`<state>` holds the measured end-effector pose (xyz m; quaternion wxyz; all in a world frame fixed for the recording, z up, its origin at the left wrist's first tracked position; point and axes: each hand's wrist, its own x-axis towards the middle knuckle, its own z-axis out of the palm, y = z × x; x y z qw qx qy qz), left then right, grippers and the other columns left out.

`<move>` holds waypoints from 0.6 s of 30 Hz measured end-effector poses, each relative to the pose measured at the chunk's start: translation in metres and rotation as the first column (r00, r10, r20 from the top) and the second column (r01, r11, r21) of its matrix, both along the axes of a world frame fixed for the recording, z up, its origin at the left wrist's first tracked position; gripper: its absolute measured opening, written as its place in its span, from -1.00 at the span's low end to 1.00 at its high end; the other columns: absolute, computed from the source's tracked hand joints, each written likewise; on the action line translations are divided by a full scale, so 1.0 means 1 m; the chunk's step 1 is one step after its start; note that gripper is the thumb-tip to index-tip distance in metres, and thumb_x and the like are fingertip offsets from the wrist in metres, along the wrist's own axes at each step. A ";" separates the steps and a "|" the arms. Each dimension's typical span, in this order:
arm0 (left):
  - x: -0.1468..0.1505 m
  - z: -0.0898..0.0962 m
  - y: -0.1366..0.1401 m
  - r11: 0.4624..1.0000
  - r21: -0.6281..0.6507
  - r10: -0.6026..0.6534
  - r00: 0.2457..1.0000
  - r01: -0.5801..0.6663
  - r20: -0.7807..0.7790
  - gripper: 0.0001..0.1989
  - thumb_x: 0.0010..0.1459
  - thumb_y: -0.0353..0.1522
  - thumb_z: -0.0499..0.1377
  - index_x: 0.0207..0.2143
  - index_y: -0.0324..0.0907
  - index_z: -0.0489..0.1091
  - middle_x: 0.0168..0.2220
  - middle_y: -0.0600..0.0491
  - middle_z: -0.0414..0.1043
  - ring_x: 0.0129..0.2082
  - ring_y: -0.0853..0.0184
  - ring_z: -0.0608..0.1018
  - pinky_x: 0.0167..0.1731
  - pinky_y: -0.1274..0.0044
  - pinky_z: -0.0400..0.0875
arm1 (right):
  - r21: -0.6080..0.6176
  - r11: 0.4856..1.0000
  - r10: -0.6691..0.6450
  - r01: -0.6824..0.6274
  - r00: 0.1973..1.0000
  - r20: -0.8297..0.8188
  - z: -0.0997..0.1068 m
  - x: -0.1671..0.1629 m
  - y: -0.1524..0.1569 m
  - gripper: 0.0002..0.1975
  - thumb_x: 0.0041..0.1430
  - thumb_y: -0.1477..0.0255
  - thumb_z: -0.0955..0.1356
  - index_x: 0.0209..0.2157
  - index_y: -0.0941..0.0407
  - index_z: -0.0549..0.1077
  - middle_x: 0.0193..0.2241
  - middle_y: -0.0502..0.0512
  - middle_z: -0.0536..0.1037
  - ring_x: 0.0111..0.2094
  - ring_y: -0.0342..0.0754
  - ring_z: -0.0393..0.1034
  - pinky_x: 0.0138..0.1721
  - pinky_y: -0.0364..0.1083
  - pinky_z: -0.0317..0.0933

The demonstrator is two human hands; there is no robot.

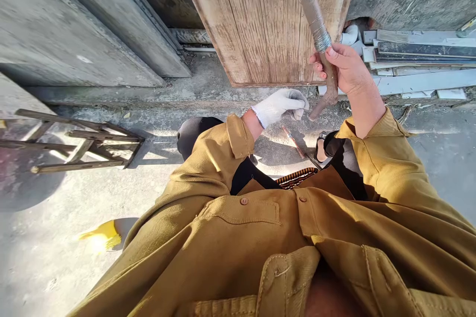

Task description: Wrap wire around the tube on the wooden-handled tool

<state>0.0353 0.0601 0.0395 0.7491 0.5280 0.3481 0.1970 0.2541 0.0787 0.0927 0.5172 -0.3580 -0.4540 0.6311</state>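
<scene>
At the far left, a wooden frame (102,135) of slats and crosspieces stands or lies on the concrete ground, with grey panels (85,25) beyond it and a yellow thing (102,235) nearer the body. Next comes a plank panel (260,25). In front of it the left hand (284,105), in a white glove, has its fingertips pressed together, pinching a thin wire strand (310,79). A reddish rod (293,141) lies below. The strand leads up to a wire coil (322,39) wound tightly around a forked stick (330,73). The bare right hand (349,67) grips this stick upright just below the coil, thumb against the wire. Farther right are a white pipe (349,35) and stacked boards (424,54).
</scene>
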 end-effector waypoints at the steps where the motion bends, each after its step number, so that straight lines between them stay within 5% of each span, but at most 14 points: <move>1: 0.002 0.000 -0.001 0.999 0.021 0.028 0.999 -0.027 -0.045 -0.97 0.20 -0.47 0.31 -0.32 -0.29 0.54 -0.56 0.06 0.50 -0.56 0.41 0.54 -0.49 0.61 0.38 | 0.009 0.999 -0.053 0.053 0.999 0.004 0.000 0.002 0.001 -0.81 0.30 0.34 0.54 -0.25 0.19 0.60 -0.27 0.16 0.64 -0.38 -0.13 0.34 -0.41 -0.14 0.22; 5: 0.002 0.000 -0.004 0.976 0.199 0.120 0.981 -0.089 -0.151 -0.89 0.21 -0.57 0.21 -0.30 -0.27 0.52 -0.54 0.08 0.50 -0.55 0.44 0.54 -0.48 0.61 0.38 | 0.047 0.981 -0.195 0.189 0.954 0.226 -0.001 0.015 0.009 -0.84 0.49 0.39 0.38 -0.22 0.14 0.52 -0.16 0.19 0.67 -0.37 -0.12 0.33 -0.36 -0.10 0.23; 7: -0.002 0.001 -0.005 0.955 0.296 0.084 0.979 -0.026 -0.184 -0.87 0.22 -0.57 0.20 -0.29 -0.26 0.53 -0.53 0.10 0.48 -0.56 0.46 0.50 -0.48 0.62 0.36 | 0.053 0.971 -0.230 0.232 0.860 0.455 -0.003 0.023 0.014 -0.85 0.50 0.42 0.36 -0.24 0.09 0.46 -0.14 0.17 0.67 -0.38 -0.11 0.33 -0.32 -0.08 0.25; 9: -0.006 0.005 -0.005 0.921 0.388 0.057 0.969 0.042 -0.239 -0.86 0.22 -0.54 0.18 -0.29 -0.25 0.56 -0.52 0.13 0.47 -0.58 0.48 0.46 -0.47 0.61 0.33 | 0.106 0.958 -0.264 0.267 0.674 0.690 -0.007 0.029 0.018 -0.83 0.47 0.43 0.38 -0.29 0.06 0.41 -0.18 0.15 0.66 -0.35 -0.07 0.37 -0.19 -0.03 0.31; 12: -0.012 0.013 -0.005 0.829 0.549 0.084 0.948 0.104 -0.307 -0.84 0.17 -0.51 0.20 -0.31 -0.23 0.60 -0.49 0.13 0.50 -0.51 0.45 0.47 -0.38 0.60 0.35 | 0.224 0.949 -0.284 0.222 0.293 0.913 -0.018 0.036 0.024 -0.79 0.36 0.42 0.48 -0.33 0.03 0.40 -0.21 0.24 0.64 -0.11 0.13 0.48 0.10 0.14 0.33; 14: -0.015 0.018 -0.004 0.778 0.612 0.074 0.947 0.141 -0.312 -0.84 0.14 -0.48 0.21 -0.33 -0.23 0.61 -0.42 0.10 0.57 -0.41 0.41 0.53 -0.27 0.58 0.39 | 0.178 0.973 -0.199 0.151 0.145 0.969 -0.028 0.037 0.026 -0.78 0.27 0.42 0.55 -0.33 0.04 0.45 -0.20 0.32 0.63 0.06 0.30 0.47 0.20 0.25 0.29; 16: -0.019 0.024 -0.002 0.756 0.636 0.065 0.948 0.157 -0.311 -0.83 0.12 -0.46 0.20 -0.34 -0.22 0.62 -0.37 0.08 0.60 -0.33 0.37 0.57 -0.19 0.56 0.40 | 0.009 0.999 -0.016 0.051 0.139 0.990 -0.039 0.033 0.026 -0.78 0.25 0.39 0.59 -0.35 0.06 0.51 -0.25 0.38 0.63 0.10 0.38 0.47 0.19 0.31 0.32; 18: -0.023 0.028 0.001 0.744 0.654 0.102 0.945 0.134 -0.310 -0.82 0.11 -0.45 0.19 -0.35 -0.22 0.62 -0.38 0.07 0.59 -0.31 0.35 0.58 -0.17 0.54 0.40 | -0.104 0.993 0.115 -0.063 0.218 0.969 -0.049 0.024 0.024 -0.77 0.32 0.30 0.58 -0.31 0.12 0.58 -0.27 0.37 0.63 0.04 0.34 0.52 0.13 0.31 0.41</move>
